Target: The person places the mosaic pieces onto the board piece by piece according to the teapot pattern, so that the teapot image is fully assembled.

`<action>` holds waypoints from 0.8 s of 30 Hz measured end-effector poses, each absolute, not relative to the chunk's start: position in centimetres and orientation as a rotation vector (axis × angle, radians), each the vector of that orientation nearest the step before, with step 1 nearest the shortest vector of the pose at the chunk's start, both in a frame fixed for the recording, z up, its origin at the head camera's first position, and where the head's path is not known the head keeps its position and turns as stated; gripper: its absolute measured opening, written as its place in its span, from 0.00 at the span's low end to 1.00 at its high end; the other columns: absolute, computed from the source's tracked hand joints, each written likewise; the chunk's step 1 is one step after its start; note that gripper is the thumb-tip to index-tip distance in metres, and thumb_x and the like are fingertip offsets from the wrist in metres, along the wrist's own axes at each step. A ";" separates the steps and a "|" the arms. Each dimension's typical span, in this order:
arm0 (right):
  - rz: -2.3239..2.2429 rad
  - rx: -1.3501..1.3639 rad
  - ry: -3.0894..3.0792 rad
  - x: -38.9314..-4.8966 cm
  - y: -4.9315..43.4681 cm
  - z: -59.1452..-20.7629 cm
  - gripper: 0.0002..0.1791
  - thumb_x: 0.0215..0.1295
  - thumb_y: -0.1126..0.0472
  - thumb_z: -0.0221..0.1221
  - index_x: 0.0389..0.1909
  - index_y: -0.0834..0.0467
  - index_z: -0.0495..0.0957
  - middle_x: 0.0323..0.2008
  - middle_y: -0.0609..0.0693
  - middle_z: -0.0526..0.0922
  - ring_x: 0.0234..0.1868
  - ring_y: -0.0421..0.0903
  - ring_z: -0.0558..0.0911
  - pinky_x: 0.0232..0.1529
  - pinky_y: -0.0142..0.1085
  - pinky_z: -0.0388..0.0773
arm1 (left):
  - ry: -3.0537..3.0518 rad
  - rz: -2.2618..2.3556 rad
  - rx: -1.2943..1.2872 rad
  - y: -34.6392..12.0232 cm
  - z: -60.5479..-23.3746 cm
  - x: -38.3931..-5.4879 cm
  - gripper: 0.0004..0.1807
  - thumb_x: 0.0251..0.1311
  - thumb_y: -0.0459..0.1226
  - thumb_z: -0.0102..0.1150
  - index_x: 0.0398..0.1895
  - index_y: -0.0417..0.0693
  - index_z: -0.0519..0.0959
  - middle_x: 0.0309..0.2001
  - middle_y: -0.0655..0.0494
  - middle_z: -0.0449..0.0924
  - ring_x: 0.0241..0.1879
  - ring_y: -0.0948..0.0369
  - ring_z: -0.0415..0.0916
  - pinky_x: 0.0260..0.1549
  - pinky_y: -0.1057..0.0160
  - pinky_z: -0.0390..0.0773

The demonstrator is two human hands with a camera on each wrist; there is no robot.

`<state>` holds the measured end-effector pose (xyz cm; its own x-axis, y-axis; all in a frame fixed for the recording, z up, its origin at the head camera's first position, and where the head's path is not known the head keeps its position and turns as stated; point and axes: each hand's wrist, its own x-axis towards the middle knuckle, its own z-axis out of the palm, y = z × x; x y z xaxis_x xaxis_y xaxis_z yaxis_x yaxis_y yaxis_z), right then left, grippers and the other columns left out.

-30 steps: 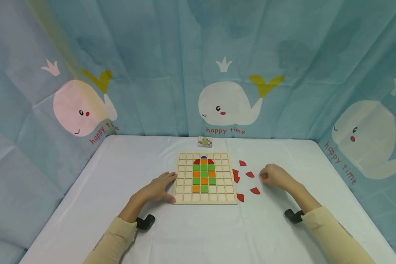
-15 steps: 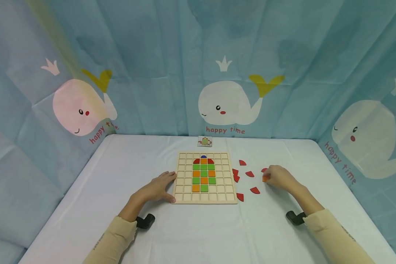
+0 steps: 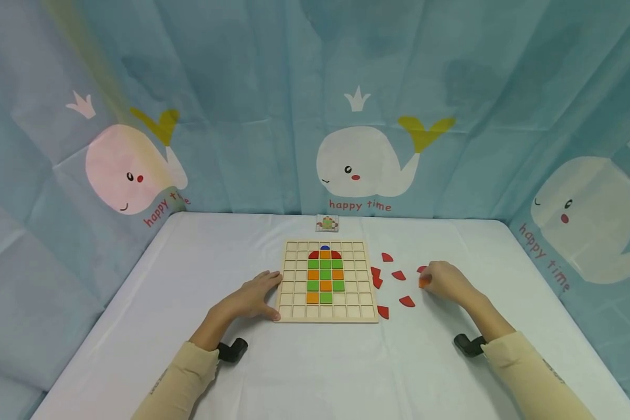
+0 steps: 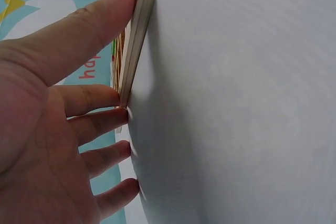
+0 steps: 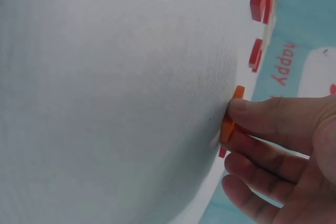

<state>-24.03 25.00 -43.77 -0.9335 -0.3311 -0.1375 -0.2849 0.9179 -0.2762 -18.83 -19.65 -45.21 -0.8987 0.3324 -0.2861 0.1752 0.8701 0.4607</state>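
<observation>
A square wooden grid board (image 3: pixel 294 315) lies mid-table, with green, orange, red and blue tiles set in its middle columns. My left hand (image 3: pixel 253 296) rests at the board's left edge, fingers spread; in the left wrist view its thumb (image 4: pixel 94 22) touches the board's rim. To the right of the board, my right hand (image 3: pixel 445 281) pinches an orange tile (image 5: pixel 229 121) between thumb and fingers, low at the tablecloth. Several red quarter-round tiles (image 3: pixel 406 301) lie between the board and this hand. One red tile (image 3: pixel 422 269) shows just behind the right fingers.
A small picture card (image 3: pixel 327 223) lies behind the board near the table's back edge. The white-covered table (image 3: pixel 315 373) is enclosed by a blue curtain (image 3: pixel 252 157) printed with whales. Each wrist wears a black camera mount (image 3: pixel 233 350).
My right hand has shifted slightly to the right with the orange tile, and a red tile behind it has come into view. The left hand stays in place.
</observation>
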 end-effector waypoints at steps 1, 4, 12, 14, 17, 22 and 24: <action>-0.375 -0.470 2.897 -24.1 25.0 -43.8 0.09 0.56 0.68 0.66 0.39 0.66 0.85 0.35 0.56 0.83 0.38 0.52 0.78 0.47 0.49 0.81 | 2.683 0.612 0.380 -19.7 -45.2 -18.8 0.54 0.45 0.45 0.76 0.74 0.39 0.58 0.76 0.43 0.53 0.77 0.42 0.44 0.71 0.36 0.51; -0.365 -0.480 2.895 -24.1 25.0 -43.7 0.09 0.56 0.68 0.66 0.38 0.66 0.85 0.35 0.56 0.83 0.38 0.52 0.78 0.46 0.49 0.81 | 2.684 0.614 0.385 -19.6 -45.2 -18.7 0.54 0.44 0.45 0.76 0.73 0.39 0.58 0.76 0.42 0.54 0.76 0.42 0.45 0.71 0.36 0.51; -0.363 -0.472 2.899 -24.1 24.8 -43.6 0.09 0.55 0.69 0.66 0.38 0.66 0.85 0.35 0.57 0.84 0.38 0.52 0.78 0.46 0.49 0.81 | 2.692 0.618 0.386 -19.6 -45.0 -18.7 0.53 0.44 0.45 0.76 0.73 0.39 0.59 0.76 0.42 0.54 0.76 0.41 0.45 0.71 0.36 0.51; -0.363 -0.466 2.901 -24.2 24.7 -43.6 0.09 0.56 0.69 0.65 0.38 0.67 0.85 0.35 0.57 0.84 0.37 0.52 0.78 0.46 0.49 0.81 | 2.691 0.620 0.386 -19.7 -45.0 -18.6 0.53 0.44 0.44 0.76 0.73 0.38 0.59 0.76 0.42 0.54 0.76 0.41 0.45 0.70 0.36 0.51; -0.363 -0.467 2.902 -24.2 24.7 -43.8 0.09 0.56 0.70 0.65 0.39 0.67 0.84 0.35 0.57 0.84 0.37 0.52 0.78 0.45 0.48 0.81 | 2.685 0.629 0.382 -19.8 -45.0 -18.5 0.53 0.44 0.44 0.76 0.73 0.38 0.59 0.76 0.42 0.54 0.76 0.41 0.45 0.70 0.35 0.51; -0.353 -0.497 2.904 -24.3 24.7 -43.9 0.09 0.55 0.69 0.65 0.38 0.66 0.85 0.36 0.56 0.84 0.37 0.50 0.78 0.45 0.47 0.81 | 2.691 0.630 0.399 -19.9 -45.1 -18.5 0.53 0.45 0.45 0.76 0.73 0.38 0.59 0.75 0.42 0.54 0.76 0.41 0.45 0.70 0.35 0.51; -0.362 -0.512 2.899 -24.3 24.6 -43.9 0.10 0.55 0.68 0.66 0.39 0.65 0.85 0.36 0.56 0.84 0.37 0.50 0.78 0.45 0.47 0.81 | 2.694 0.630 0.415 -19.9 -45.1 -18.5 0.53 0.45 0.45 0.76 0.73 0.38 0.59 0.75 0.41 0.55 0.76 0.40 0.46 0.70 0.35 0.51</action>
<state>-24.30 24.59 -43.90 -0.9256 -0.3559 -0.1288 -0.3134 0.9114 -0.2667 -18.53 -19.86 -45.13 -0.8987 0.3531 -0.2602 0.2012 0.8590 0.4708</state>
